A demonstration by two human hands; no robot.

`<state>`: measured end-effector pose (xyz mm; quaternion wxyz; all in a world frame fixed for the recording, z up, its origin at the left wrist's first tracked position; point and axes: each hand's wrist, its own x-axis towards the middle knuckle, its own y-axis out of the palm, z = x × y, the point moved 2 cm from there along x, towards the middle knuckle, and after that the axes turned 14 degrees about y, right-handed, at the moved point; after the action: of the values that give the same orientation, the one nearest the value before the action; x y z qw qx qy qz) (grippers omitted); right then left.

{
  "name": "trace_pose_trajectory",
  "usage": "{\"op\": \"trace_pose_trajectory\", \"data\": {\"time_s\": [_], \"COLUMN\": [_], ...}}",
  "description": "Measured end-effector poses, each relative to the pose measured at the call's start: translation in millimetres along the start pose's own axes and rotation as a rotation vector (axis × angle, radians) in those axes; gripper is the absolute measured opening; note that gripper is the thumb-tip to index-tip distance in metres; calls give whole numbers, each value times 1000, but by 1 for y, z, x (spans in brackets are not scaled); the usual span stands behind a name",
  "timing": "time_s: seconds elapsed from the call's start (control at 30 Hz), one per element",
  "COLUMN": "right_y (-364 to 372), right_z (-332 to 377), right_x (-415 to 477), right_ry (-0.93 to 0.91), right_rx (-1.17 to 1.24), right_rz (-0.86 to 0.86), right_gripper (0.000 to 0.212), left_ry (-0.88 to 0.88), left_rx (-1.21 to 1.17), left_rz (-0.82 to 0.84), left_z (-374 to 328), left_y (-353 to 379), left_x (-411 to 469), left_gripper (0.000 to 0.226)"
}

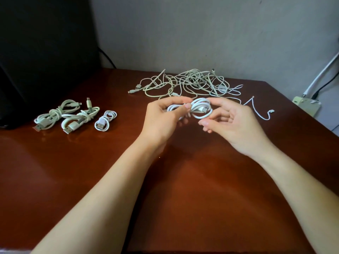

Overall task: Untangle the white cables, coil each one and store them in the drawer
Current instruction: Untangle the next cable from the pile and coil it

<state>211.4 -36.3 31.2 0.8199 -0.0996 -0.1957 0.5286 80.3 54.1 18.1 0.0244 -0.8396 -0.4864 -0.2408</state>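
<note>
**While two hands hold one coil, a tangle lies behind**

Where the thumb and fingers of the left hand (161,118) pinch it, the white coil (200,109) is bunched at its middle. The right hand (233,125) curls its fingers around the coil's right loop. Both hands hover above the brown table (183,180). A loose cable end (262,114) lies just right of them. Behind, the tangle of white cables (189,83) sprawls. Well to the left, three coiled cables (80,116) lie side by side.
</note>
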Motion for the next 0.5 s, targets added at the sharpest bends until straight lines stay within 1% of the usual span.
{"op": "trace_pose_trajectory", "data": {"time_s": [0.1, 0.2, 0.3, 0.5], "right_y": [-3, -6, -9, -11], "right_z": [-2, -3, -4, -3], "right_x": [0, 0, 0, -3], "right_ry": [-55, -90, -116, -155], "right_rx": [-63, -66, -67, -106], "right_rz": [-57, -109, -158, -220], "right_gripper": [39, 31, 20, 11], "left_ry": [-37, -68, -58, -27], "left_rx": [-2, -30, -38, -33], "left_rz": [27, 65, 97, 80], "left_z": [1, 0, -2, -1], "left_y": [0, 0, 2, 7], "left_x": [0, 0, -2, -4], "left_gripper": [12, 12, 14, 14]}}
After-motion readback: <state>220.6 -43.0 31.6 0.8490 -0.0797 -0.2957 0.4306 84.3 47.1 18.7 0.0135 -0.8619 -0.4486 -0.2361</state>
